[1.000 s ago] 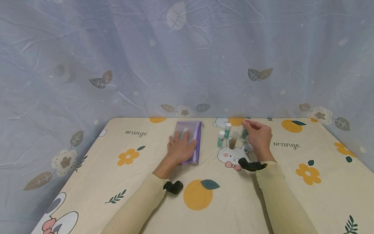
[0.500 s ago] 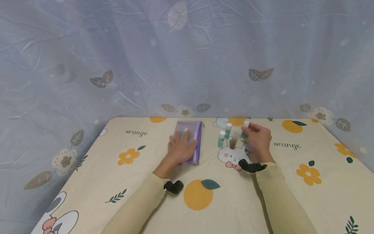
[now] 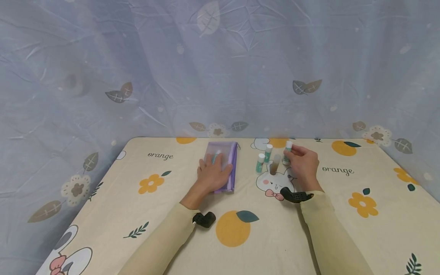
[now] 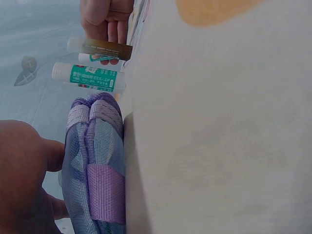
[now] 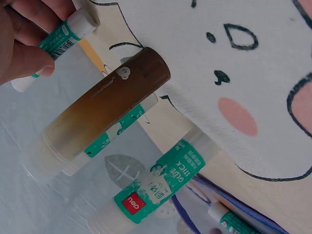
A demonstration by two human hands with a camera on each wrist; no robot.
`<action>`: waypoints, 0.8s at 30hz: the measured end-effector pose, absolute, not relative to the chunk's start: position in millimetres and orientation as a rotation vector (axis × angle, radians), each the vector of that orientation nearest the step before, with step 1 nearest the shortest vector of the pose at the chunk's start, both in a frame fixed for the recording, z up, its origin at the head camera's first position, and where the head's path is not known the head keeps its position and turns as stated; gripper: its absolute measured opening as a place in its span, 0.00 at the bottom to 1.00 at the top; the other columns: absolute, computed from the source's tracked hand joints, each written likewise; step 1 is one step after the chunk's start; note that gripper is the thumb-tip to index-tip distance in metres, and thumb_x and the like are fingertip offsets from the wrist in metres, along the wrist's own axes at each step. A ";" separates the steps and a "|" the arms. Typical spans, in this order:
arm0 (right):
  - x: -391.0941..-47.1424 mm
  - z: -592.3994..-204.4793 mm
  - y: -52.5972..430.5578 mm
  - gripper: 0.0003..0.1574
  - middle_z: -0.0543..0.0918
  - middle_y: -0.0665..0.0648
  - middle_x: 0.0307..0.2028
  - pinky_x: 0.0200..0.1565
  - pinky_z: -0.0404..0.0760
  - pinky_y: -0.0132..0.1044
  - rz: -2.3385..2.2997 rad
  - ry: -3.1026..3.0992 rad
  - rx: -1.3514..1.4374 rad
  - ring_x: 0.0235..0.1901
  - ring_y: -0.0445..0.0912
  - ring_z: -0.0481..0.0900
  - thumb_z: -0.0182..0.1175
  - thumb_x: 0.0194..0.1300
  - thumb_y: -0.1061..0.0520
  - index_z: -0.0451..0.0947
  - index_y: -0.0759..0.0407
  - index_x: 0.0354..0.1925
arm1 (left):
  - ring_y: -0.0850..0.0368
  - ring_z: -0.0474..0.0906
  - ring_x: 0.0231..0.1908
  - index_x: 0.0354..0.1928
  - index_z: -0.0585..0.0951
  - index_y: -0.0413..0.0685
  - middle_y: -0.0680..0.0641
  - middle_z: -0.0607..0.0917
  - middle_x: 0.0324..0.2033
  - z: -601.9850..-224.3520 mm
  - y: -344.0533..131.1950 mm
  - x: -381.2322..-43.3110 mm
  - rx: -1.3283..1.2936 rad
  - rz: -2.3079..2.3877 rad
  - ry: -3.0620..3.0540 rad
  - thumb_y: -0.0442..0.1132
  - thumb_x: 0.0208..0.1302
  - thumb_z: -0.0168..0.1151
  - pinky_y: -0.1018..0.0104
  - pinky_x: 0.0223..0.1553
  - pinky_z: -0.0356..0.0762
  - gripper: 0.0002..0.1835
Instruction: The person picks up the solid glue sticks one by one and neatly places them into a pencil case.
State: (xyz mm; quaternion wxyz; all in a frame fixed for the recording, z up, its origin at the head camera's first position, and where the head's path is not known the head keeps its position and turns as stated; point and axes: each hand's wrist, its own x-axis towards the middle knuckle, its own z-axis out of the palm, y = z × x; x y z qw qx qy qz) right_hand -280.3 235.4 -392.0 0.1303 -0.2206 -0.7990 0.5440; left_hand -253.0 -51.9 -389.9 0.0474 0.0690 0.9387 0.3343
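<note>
My left hand (image 3: 213,175) rests with spread fingers on a purple mesh zipper pouch (image 3: 235,162). A glue stick (image 3: 216,156) shows by its fingertips; I cannot tell if it is inside the pouch or on top. My right hand (image 3: 304,166) pinches a green-labelled glue stick (image 3: 288,148) with a white cap, held upright at or just above the cloth. To its left stand two similar glue sticks, a nearer one (image 3: 260,164) and a farther one (image 3: 268,154). Beside them is a brown, clear-topped tube (image 3: 275,165), upright. The right wrist view shows the held glue stick (image 5: 61,41) between thumb and fingers.
A cream cloth (image 3: 261,256) printed with oranges, flowers and a rabbit covers the table. Behind it hangs a grey-blue leaf-patterned curtain (image 3: 220,76). The standing sticks and brown tube sit between the pouch and my right hand.
My right fingers have slid down from the cap, which now shows. The held glue stick has risen slightly since half a second ago. My left hand stays still on the pouch.
</note>
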 end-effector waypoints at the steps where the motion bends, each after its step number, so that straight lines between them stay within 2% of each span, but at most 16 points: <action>1: -280.4 -392.1 235.3 0.31 0.82 0.61 0.68 0.71 0.77 0.48 1.583 -2.320 -0.641 0.69 0.54 0.81 0.63 0.78 0.52 0.75 0.53 0.74 | 0.23 0.34 0.83 0.85 0.56 0.49 0.31 0.46 0.84 -389.9 -51.9 -253.0 0.210 1.020 2.863 0.59 0.81 0.45 0.29 0.80 0.39 0.39; 24: -284.6 -397.5 237.8 0.32 0.82 0.57 0.70 0.69 0.79 0.45 1.636 -2.285 -0.724 0.68 0.51 0.81 0.64 0.77 0.53 0.73 0.49 0.76 | 0.23 0.33 0.83 0.85 0.56 0.49 0.31 0.46 0.85 -388.6 -52.0 -251.7 0.208 1.045 2.846 0.58 0.81 0.45 0.28 0.80 0.37 0.38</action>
